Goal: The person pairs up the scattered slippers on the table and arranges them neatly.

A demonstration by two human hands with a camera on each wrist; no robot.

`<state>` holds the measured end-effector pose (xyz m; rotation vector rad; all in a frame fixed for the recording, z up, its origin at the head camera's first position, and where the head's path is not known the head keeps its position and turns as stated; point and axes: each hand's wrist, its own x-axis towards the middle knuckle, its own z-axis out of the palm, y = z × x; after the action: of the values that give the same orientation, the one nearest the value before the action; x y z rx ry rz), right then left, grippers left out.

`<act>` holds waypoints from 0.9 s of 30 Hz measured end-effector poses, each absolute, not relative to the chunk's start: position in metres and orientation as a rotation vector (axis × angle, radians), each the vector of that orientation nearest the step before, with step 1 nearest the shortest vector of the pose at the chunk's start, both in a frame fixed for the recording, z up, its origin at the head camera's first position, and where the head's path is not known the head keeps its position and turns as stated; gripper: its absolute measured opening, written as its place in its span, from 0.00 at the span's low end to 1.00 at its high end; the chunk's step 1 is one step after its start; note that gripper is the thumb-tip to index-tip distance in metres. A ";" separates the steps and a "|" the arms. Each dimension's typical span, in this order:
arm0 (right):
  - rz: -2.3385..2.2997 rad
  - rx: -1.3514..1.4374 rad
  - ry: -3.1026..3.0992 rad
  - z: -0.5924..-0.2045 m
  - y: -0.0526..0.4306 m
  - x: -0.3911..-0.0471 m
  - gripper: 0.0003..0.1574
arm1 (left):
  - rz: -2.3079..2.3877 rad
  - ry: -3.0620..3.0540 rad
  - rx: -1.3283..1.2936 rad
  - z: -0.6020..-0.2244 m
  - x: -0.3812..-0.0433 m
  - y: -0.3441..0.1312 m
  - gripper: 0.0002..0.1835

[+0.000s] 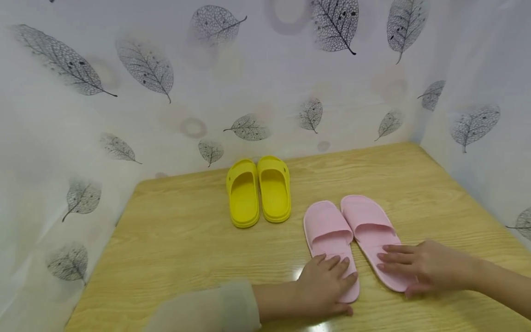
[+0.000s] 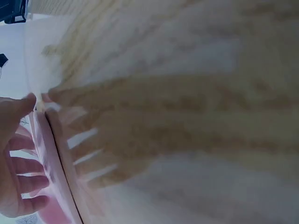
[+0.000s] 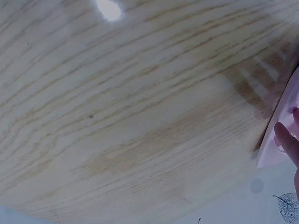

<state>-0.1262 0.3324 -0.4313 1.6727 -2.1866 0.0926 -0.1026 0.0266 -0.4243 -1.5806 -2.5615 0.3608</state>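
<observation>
Two pink slippers, the left slipper [image 1: 327,220] and the right slipper [image 1: 367,212], lie side by side at the table's right, toes toward the back wall. Their toe ends are close together and their heels spread apart. Over the left slipper's heel is my left hand [image 1: 321,288], fingers spread and fairly straight, thumb near the heel edge. My right hand [image 1: 435,267] lies over the right slipper's heel, fingers stretched across the insole and thumb by its rim. Part of the pink slipper [image 2: 58,186] shows beyond the left fingers in the left wrist view.
Behind and to the left, a pair of yellow slippers, the left one [image 1: 244,207] and the right one [image 1: 275,203], stands close to the back wall. The wood-grain table [image 1: 178,258] is bordered by a white leaf-print sheet [image 1: 265,83] at the back and both sides.
</observation>
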 end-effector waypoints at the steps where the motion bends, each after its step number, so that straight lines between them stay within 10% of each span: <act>1: 0.089 1.676 -2.178 -0.432 0.332 -0.125 0.36 | 0.363 -2.562 -1.577 -0.425 -0.102 0.027 0.35; 27: 0.145 1.618 -2.231 -0.438 0.325 -0.112 0.25 | 0.450 -2.584 -1.532 -0.422 -0.093 0.029 0.30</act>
<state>-0.1117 0.3250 -0.4375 1.6183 -2.2311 0.1452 -0.0930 0.0295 -0.4217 -1.5325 -2.5843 0.4498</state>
